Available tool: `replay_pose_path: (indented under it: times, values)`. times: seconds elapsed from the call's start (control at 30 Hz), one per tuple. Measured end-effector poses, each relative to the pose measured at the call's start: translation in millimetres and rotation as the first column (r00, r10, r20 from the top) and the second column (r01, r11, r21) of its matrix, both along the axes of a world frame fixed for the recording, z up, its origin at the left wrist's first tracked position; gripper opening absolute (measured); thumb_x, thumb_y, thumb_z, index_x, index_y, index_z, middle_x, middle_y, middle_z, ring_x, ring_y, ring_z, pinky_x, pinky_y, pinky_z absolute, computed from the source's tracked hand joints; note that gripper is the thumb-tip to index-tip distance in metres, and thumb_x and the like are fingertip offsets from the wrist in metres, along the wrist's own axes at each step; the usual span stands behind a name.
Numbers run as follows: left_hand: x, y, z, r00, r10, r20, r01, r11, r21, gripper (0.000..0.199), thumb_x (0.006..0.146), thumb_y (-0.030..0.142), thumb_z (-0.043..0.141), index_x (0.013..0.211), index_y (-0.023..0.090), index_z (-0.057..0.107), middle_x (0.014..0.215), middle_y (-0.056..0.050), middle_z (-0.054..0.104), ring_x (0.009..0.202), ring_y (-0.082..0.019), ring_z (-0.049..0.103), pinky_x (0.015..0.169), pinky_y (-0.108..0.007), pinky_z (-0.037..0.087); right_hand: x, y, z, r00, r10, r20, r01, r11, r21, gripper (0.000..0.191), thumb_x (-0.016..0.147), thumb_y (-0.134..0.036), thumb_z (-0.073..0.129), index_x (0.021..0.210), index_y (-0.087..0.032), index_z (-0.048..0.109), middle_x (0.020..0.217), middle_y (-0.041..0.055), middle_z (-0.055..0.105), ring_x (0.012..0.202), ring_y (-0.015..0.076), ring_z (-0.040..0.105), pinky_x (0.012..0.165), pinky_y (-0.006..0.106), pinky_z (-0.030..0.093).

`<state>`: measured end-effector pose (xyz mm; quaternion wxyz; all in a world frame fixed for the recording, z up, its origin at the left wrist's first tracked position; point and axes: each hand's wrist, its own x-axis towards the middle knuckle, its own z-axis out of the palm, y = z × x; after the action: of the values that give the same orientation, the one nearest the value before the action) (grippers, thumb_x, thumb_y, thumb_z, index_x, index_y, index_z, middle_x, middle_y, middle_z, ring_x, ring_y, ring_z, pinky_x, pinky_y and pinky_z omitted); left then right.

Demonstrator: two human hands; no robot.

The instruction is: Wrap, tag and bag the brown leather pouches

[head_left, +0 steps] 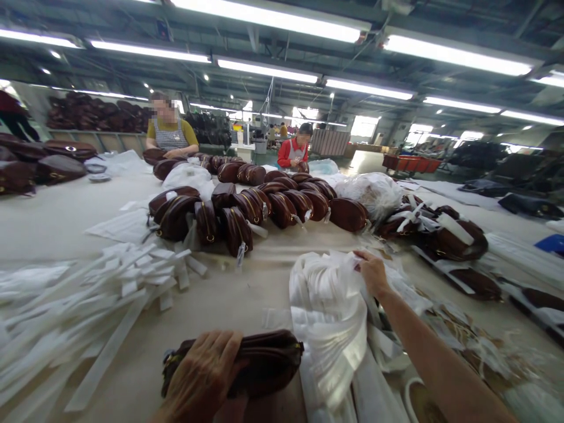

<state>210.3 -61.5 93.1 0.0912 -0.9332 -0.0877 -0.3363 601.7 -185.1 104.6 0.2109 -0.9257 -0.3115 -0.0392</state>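
Note:
Near the front edge of the table, my left hand (207, 364) is wrapped over a dark brown leather bag (271, 358) with a zipper along its top. My right hand (372, 271) reaches forward to a heap of thin white wrapping sheets (328, 305). Its fingertips are pinched on the edge of that sheeting. The sheets lie gathered in folds just right of the bag. Beyond both hands, several similar brown zippered bags (282, 208) stand in rows on the table. The underside of the held bag is hidden.
Loose white strips (127, 282) spread over the table (247, 288) at left. A clear plastic bundle (370, 191), more brown bags (458, 235) and scraps lie at right. Across the table are a person in a checked apron (171, 138) and a person in red sleeves (286, 154).

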Motion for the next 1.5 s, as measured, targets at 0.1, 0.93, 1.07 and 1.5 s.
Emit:
replay_pose_path:
  times: [0.1, 0.93, 1.07, 1.5]
  values:
    - [-0.6, -0.6, 0.3, 1.000, 0.000, -0.013, -0.001, 1.000, -0.026, 0.027, 0.098, 0.029, 0.031, 0.097, 0.015, 0.053, 0.080, -0.004, 0.060, 0.068, -0.017, 0.055, 0.066, -0.030, 0.041, -5.5, -3.5, 10.4, 0.999, -0.036, -0.022, 0.038, 0.997, 0.065, 0.042, 0.082, -0.013, 0.036, 0.115, -0.010, 0.061, 0.099, 0.0113, 0.069, 0.088, 0.0199, 0.065, 0.076, 0.030, 0.050]
    - [-5.9, 5.1, -5.3, 0.996, -0.054, -0.071, 0.004, 0.823, -0.569, 0.067, 0.056, 0.037, 0.087, 0.109, 0.012, 0.053, 0.098, -0.010, 0.064, 0.094, -0.027, 0.061, 0.082, -0.035, 0.050, -208.9, 70.2, -6.8, 0.295, 0.955, 0.025, -0.834, 0.245, 0.495, 0.030, 0.086, -0.020, 0.045, 0.107, -0.020, 0.067, 0.099, 0.0067, 0.073, 0.091, 0.0178, 0.069, 0.079, 0.027, 0.055]
    - [-8.5, 4.9, -12.3, 0.996, -0.064, -0.068, 0.014, 0.824, -0.566, 0.095, 0.065, 0.041, 0.080, 0.137, 0.013, 0.026, 0.122, -0.017, 0.054, 0.105, -0.029, 0.058, 0.087, -0.040, 0.050, -203.8, 65.2, 0.7, 0.261, 0.946, 0.192, -0.896, 0.163, 0.413, 0.037, 0.091, -0.016, 0.040, 0.123, -0.022, 0.056, 0.096, 0.0061, 0.072, 0.081, 0.0143, 0.068, 0.069, 0.023, 0.054]
    - [-17.1, 13.5, -10.2, 0.987, -0.162, 0.019, 0.159, 0.927, -0.339, 0.050, 0.089, 0.009, 0.042, 0.136, 0.025, 0.034, 0.139, -0.014, 0.041, 0.084, -0.013, 0.062, 0.075, -0.027, 0.052, -194.3, 72.2, -14.1, 0.060, 0.903, 0.426, -0.998, 0.070, -0.006, 0.021, 0.096, -0.018, 0.040, 0.105, -0.015, 0.059, 0.069, 0.0020, 0.062, 0.060, 0.0130, 0.054, 0.056, 0.024, 0.040]
